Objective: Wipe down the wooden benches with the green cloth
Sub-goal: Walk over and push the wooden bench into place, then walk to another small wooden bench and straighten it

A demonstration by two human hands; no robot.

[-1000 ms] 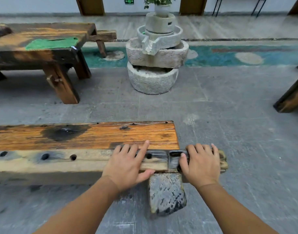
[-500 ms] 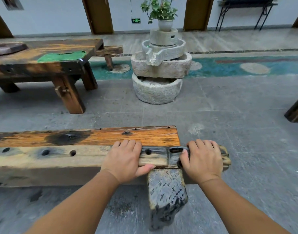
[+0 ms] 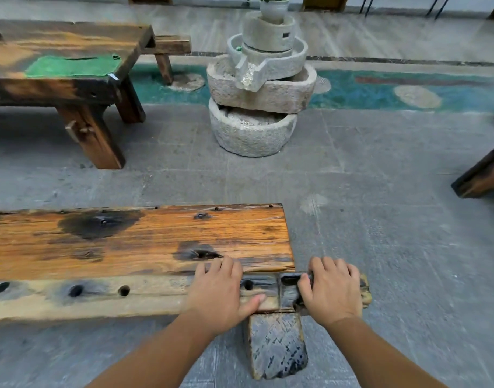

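A long orange-brown wooden bench (image 3: 134, 242) with dark burn marks runs across the near floor. My left hand (image 3: 220, 292) grips its pale near edge beam, thumb under the edge. My right hand (image 3: 332, 289) clasps the dark end of that beam, just right of the bench's leg (image 3: 273, 345). The green cloth (image 3: 72, 66) lies flat on a second, darker wooden bench (image 3: 72, 88) at the far left, well away from both hands.
A stack of grey stone millstones (image 3: 257, 88) with a potted plant on top stands in the middle of the floor. Part of another wooden piece (image 3: 483, 175) juts in at the right edge. Grey stone tiles lie between the benches.
The view has dipped back down, so more of the bench top shows. Both hands have kept their grip on the near bench's end.
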